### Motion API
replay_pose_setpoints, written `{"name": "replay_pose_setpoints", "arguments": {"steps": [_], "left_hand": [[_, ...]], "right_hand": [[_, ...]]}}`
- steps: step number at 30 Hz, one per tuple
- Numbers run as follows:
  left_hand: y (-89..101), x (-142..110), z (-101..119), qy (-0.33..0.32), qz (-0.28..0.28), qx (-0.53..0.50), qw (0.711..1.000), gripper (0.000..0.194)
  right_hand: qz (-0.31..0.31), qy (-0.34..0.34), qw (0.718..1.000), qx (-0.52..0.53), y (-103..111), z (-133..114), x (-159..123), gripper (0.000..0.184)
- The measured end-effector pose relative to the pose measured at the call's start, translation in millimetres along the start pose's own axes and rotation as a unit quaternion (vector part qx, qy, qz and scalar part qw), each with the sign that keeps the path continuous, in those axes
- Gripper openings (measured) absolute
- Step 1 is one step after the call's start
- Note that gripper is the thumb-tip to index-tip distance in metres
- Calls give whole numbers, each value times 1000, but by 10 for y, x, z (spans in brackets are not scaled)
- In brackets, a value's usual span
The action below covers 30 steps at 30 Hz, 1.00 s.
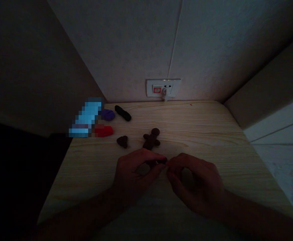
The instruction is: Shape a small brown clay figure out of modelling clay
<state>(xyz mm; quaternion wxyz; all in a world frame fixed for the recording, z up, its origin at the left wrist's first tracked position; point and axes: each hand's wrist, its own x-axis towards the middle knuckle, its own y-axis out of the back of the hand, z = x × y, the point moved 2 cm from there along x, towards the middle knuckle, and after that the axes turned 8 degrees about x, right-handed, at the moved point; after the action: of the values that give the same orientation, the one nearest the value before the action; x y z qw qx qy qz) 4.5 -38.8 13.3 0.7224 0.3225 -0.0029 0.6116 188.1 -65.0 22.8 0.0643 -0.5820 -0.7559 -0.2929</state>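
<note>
While the left hand pinches a small dark piece just below the frame's centre, the right hand's fingertips meet it, though whether they grip too cannot be told. Just above, a brown figure lies on a pale wood-grain table, with a brown lump, red lump, purple lump, black roll and pixelated blue patch leftward. Behind, in dim light, a grey wall bears a white socket at upper centre.

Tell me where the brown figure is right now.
In the head view, the brown figure lies on the wood-grain table near mid-picture, just beyond the left hand and right of the small brown lump.
</note>
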Motion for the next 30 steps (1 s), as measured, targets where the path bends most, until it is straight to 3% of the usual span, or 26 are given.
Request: {"name": "replay_pose_setpoints", "arguments": {"steps": [16, 30], "left_hand": [[-1, -16, -2, 8, -8, -15, 1000, 15], [3, -42, 30, 90, 6, -124, 988, 27]], "right_hand": [[9, 1, 1000, 9, 1, 27, -8, 20], [27, -20, 999, 24, -4, 53, -9, 18]]}}
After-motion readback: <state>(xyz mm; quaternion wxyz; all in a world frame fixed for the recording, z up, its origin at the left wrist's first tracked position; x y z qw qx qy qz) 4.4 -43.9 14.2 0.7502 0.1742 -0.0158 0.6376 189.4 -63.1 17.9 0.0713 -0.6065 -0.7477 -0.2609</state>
